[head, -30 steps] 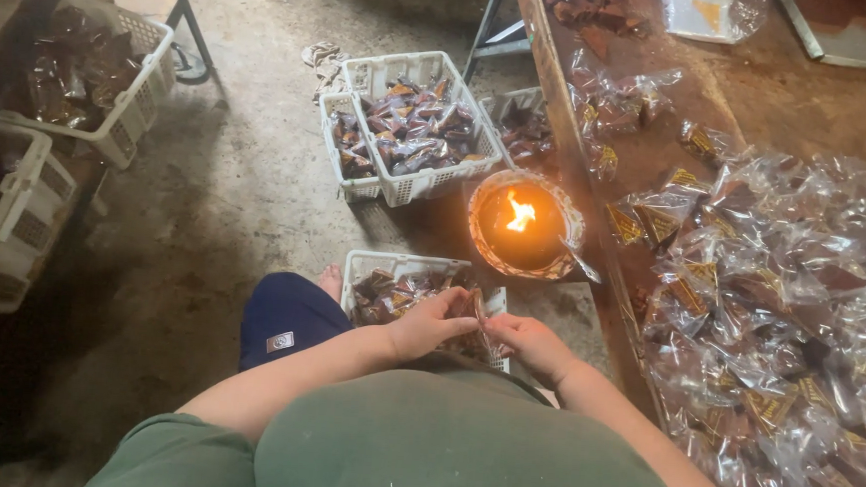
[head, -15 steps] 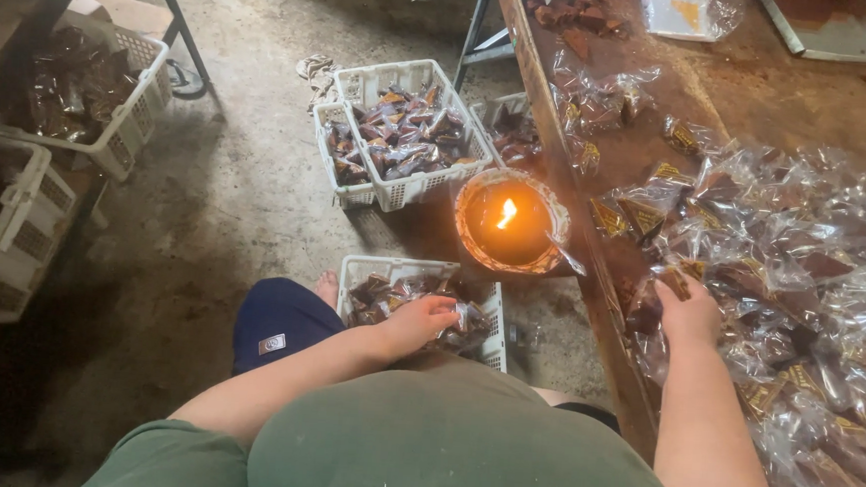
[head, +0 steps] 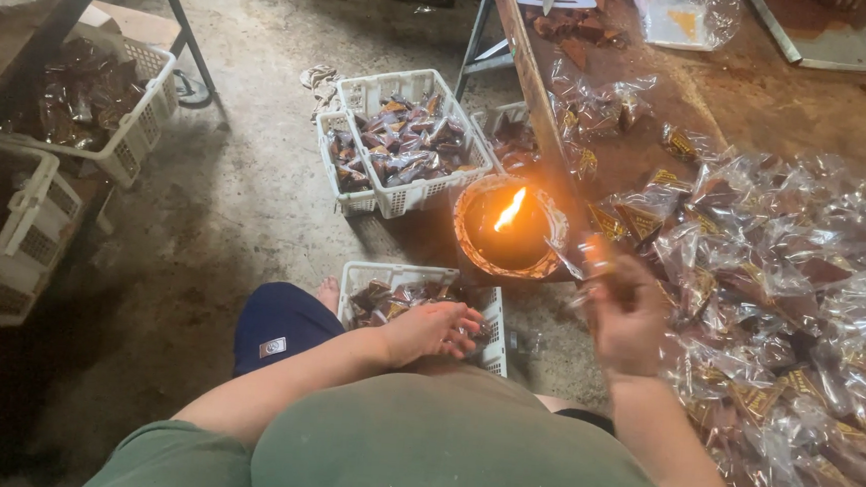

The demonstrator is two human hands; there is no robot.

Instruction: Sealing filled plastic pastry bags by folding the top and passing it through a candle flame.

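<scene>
My left hand rests, fingers loosely apart, over a small white basket of wrapped brown sweets on the floor by my knee. My right hand is raised beside the wooden table edge and pinches a clear-wrapped packet, blurred by motion, close to the flame of an oil lamp in a round bowl. A large heap of clear cellophane packets with brown and yellow contents covers the table to my right.
Two white baskets full of wrapped sweets stand on the concrete floor beyond the lamp. More white crates sit on a low rack at left. A metal table leg and trays stand at the back.
My right hand went from the basket at my lap to the packet heap on the table, then drew back toward the lamp with a packet. The left hand stayed over the basket.
</scene>
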